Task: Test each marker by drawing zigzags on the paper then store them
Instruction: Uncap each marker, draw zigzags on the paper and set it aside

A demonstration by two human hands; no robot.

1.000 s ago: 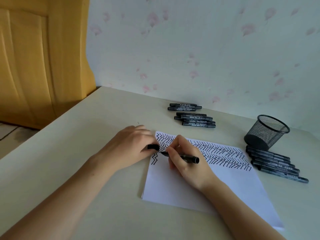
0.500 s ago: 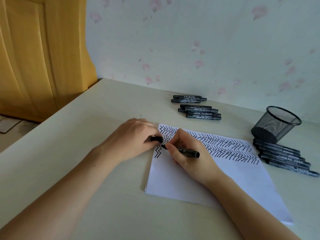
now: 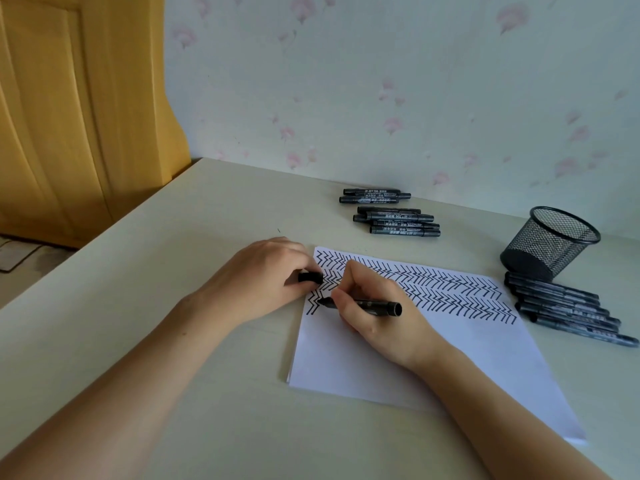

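At the paper's [image 3: 398, 368] 10 o'clock corner, head view: the right hand [image 3: 377, 313] pinched the uncapped marker [image 3: 363, 304], tip on the sheet at a new zigzag row. The left hand [image 3: 263, 282] held the cap [image 3: 310, 277] in curled fingers, resting on the counter [image 3: 173, 271]. The marker judged light, rigid, smooth; best pinched low on the barrel. Mesh cup [image 3: 549, 242] lay tipped at 2 o'clock; marker groups at 12 [image 3: 388, 216] and 3 o'clock [image 3: 568, 310]. Versus half a second earlier: both grips unchanged, tip barely lower.
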